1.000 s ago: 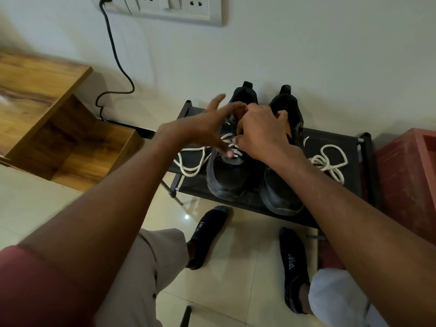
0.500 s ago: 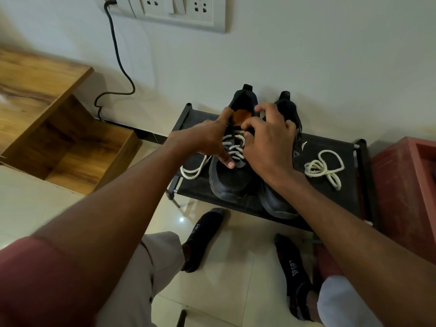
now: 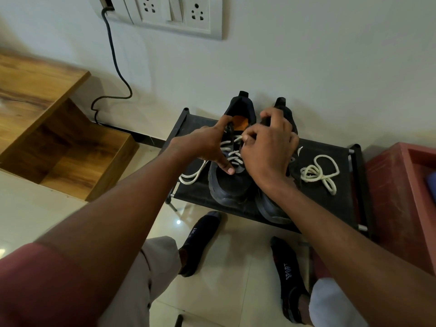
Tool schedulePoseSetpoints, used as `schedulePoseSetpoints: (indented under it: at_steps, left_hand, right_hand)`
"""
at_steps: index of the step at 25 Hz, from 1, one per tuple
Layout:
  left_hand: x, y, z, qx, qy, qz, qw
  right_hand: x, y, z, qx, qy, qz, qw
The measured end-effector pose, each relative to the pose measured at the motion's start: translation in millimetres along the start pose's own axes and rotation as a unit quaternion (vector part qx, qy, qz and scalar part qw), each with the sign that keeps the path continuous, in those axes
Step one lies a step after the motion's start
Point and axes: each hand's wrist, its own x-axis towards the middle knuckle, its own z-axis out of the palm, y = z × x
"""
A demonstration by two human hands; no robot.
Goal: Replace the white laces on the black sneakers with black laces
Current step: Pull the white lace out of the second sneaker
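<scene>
Two black sneakers stand side by side on a low black rack. The left sneaker still carries a white lace across its eyelets, and a loose end trails off to the left. My left hand holds the left side of that sneaker, thumb on the toe area and a finger at the collar. My right hand pinches the white lace near the top eyelets. The right sneaker is mostly hidden under my right hand. A loose coiled white lace lies on the rack to the right.
A wooden stepped shelf stands at the left. A red box is at the right of the rack. A wall socket plate with a black cable hangs above. My socked feet rest on the tiled floor.
My left hand came down from spread fingers to hold the left sneaker. My right hand shifted up toward the top eyelets and now pinches the lace there.
</scene>
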Motion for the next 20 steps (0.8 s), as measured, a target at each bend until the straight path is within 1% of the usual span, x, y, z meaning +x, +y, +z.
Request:
schedulePoseSetpoints:
  at_steps: [1,2,4,6,7,8,9,10,11,12,13,14,15,16,18,19,20]
  left_hand:
    - [0.3,0.8,0.1,0.003,0.0,-0.001,1.0]
    - [0.5,1.6,0.2,0.007,0.001,-0.001,1.0]
    - [0.6,2.6,0.9,0.01,0.001,0.0,1.0]
    - [2.7,3.7,2.5,0.007,-0.003,0.0,1.0]
    - [3.3,3.8,3.0,0.007,-0.003,0.0,1.0]
    - [3.6,3.7,3.5,0.006,-0.003,-0.001,1.0]
    - [3.3,3.4,3.3,0.003,-0.003,-0.004,1.0]
    - [2.7,2.5,2.7,-0.002,-0.002,-0.006,1.0]
    - [1.7,1.6,2.0,-0.007,-0.002,-0.009,1.0]
    - [1.0,0.7,2.0,-0.01,-0.002,-0.01,1.0]
    - [0.1,0.6,1.8,-0.01,-0.002,-0.01,1.0]
    - [0.1,1.1,1.4,-0.011,-0.005,-0.008,1.0]
    - [0.1,1.6,1.5,-0.01,-0.008,-0.005,1.0]
    - [0.0,1.6,1.8,-0.006,-0.009,-0.004,1.0]
    - [-0.6,3.2,1.4,0.002,-0.008,-0.007,1.0]
    - [-0.6,3.7,1.2,0.004,-0.008,-0.009,1.0]
    - [-0.1,3.7,1.4,0.005,-0.008,-0.008,1.0]
  right_hand:
    - [-1.0,1.6,-0.2,-0.024,-0.002,-0.025,0.999]
    - [2.4,2.9,-0.5,-0.045,-0.021,-0.057,0.997]
    - [11.9,3.2,0.1,-0.082,-0.096,-0.116,0.985]
    - [16.8,2.7,4.0,-0.117,-0.177,-0.13,0.969]
    - [18.0,2.5,5.9,-0.116,-0.188,-0.129,0.967]
    - [19.1,3.0,6.7,-0.092,-0.174,-0.124,0.973]
    - [20.5,3.9,6.0,-0.044,-0.14,-0.103,0.984]
    - [23.6,5.4,3.9,0.023,-0.097,-0.058,0.993]
    - [27.9,7.3,0.4,0.104,-0.059,-0.002,0.993]
    - [30.7,8.2,-4.0,0.178,-0.032,0.046,0.982]
    - [30.9,8.4,-8.2,0.218,-0.019,0.072,0.973]
    - [29.4,8.1,-11.4,0.207,-0.015,0.064,0.976]
    - [26.6,8.6,-12.2,0.149,-0.019,0.027,0.988]
    - [24.7,8.4,-12.4,0.072,-0.039,-0.028,0.996]
    - [27.5,8.6,-9.5,-0.051,-0.108,-0.127,0.985]
    - [29.1,6.9,-8.1,-0.082,-0.15,-0.148,0.974]
    - [30.6,5.0,-5.3,-0.101,-0.187,-0.148,0.966]
